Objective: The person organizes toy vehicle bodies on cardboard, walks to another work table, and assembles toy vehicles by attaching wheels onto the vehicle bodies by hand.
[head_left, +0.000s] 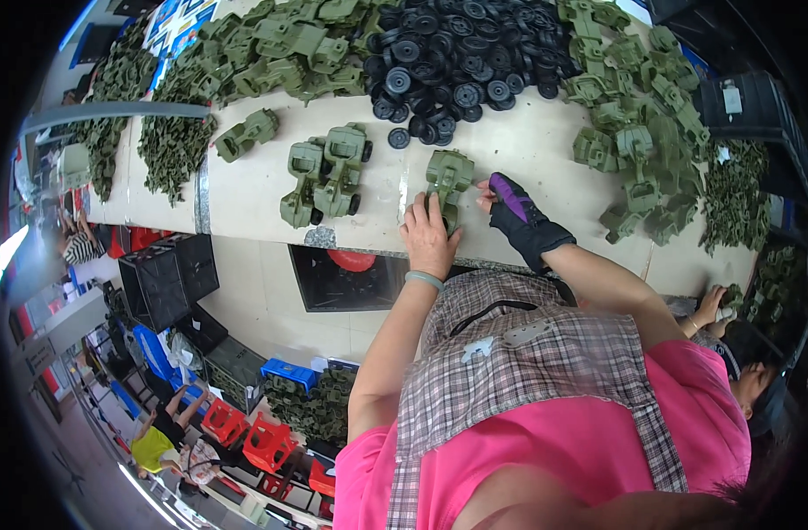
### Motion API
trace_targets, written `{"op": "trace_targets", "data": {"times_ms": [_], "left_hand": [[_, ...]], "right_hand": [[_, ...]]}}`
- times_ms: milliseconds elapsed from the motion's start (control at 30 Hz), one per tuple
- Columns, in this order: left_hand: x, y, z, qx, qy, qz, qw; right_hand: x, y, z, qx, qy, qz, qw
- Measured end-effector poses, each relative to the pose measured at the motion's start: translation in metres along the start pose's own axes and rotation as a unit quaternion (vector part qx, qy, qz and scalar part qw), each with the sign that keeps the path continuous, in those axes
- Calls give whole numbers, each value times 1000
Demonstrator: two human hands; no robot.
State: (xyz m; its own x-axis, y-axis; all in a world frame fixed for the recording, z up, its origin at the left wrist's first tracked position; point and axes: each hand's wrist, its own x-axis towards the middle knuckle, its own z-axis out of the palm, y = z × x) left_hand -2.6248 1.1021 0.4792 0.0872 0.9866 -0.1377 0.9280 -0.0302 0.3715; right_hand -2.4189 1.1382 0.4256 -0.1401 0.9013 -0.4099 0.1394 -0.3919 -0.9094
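In front of me on the table, a green plastic toy vehicle point(450, 170) lies lengthwise. The fingers of my left hand point(429, 237) rest over its near end and grip it. My right hand point(521, 216), in a black and purple fingerless glove, is just to the right of the vehicle and apart from it. Its fingertips are drawn together, and whatever is in them is too small to make out. Two similar toy vehicles with black wheels, a left one point(302, 184) and a right one point(343, 171), stand side by side to the left.
A heap of black toy wheels point(470, 53) lies at the far middle. Green vehicle bodies point(289, 44) pile up at the far left, more bodies point(638, 141) at the right. A lone body point(247, 134) sits left. Below the table edge is a black crate point(351, 287).
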Motion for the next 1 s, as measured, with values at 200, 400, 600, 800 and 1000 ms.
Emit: {"op": "trace_targets", "data": {"times_ms": [200,400,600,800,1000], "left_hand": [[-10,1,-6,-38,24,32,998],[38,-76,-52,75,230,-29,970],[67,-141,-75,153,114,-147,971],[42,-126,-77,151,115,-109,976],[33,-156,-67,119,95,-140,978]], "right_hand": [[-7,-31,15,71,-64,96,991],[-27,-89,35,96,-94,111,985],[-2,-20,87,9,-25,23,999],[7,-48,102,122,-51,28,991],[27,-103,125,-20,-111,65,991]]}}
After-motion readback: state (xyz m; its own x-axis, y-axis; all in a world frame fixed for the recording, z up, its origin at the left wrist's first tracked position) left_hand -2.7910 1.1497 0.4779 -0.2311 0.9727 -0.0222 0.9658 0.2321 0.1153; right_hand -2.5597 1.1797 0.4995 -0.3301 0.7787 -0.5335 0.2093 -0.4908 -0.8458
